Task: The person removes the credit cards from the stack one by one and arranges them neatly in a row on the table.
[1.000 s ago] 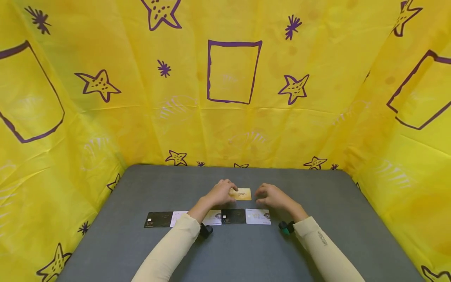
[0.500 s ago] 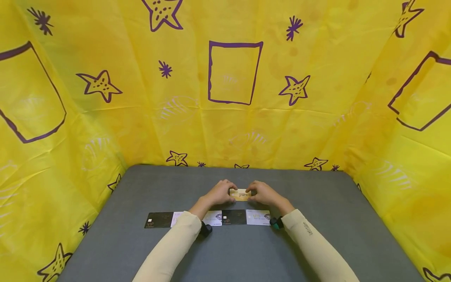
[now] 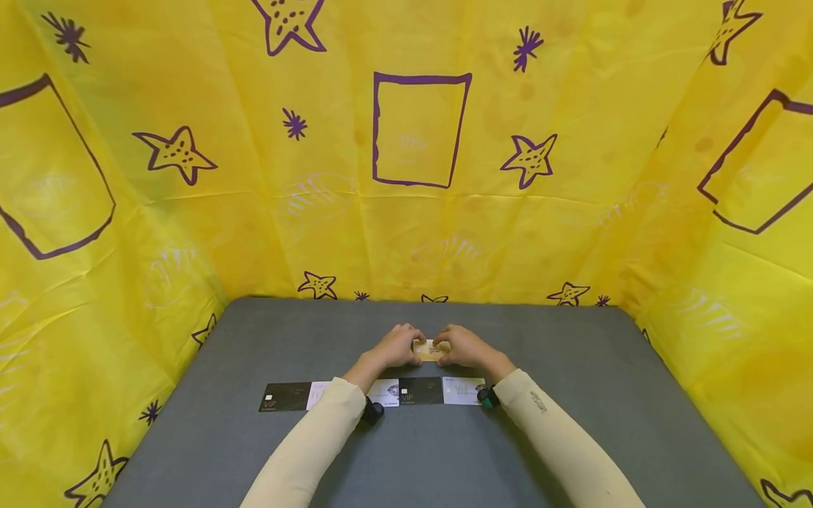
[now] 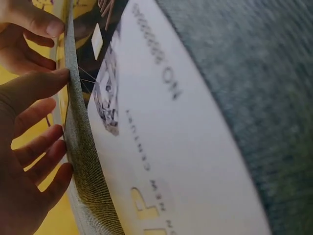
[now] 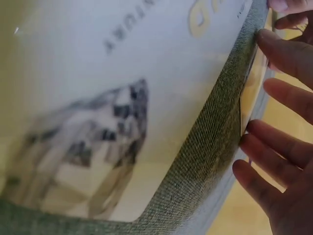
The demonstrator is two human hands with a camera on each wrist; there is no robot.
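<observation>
Two hands on gold card [image 3: 430, 349], mid-table [image 3: 571, 437] behind card row [image 3: 375, 394]: left hand [image 3: 396, 347] and right hand [image 3: 462, 347] pinching opposite ends; card face mostly hidden by fingers.

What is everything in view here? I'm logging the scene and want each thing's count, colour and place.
gold card: one, gold, held between both hands, mid-table.
black cards: two, in the near row.
white cards: two, alternating with the black ones, partly under the forearms.
table: one, grey.
backdrop: yellow, purple stars and rectangles, around three sides.
sleeves: two, cream.
left hand: pinches the gold card's left end.
right hand: pinches its right end.
</observation>
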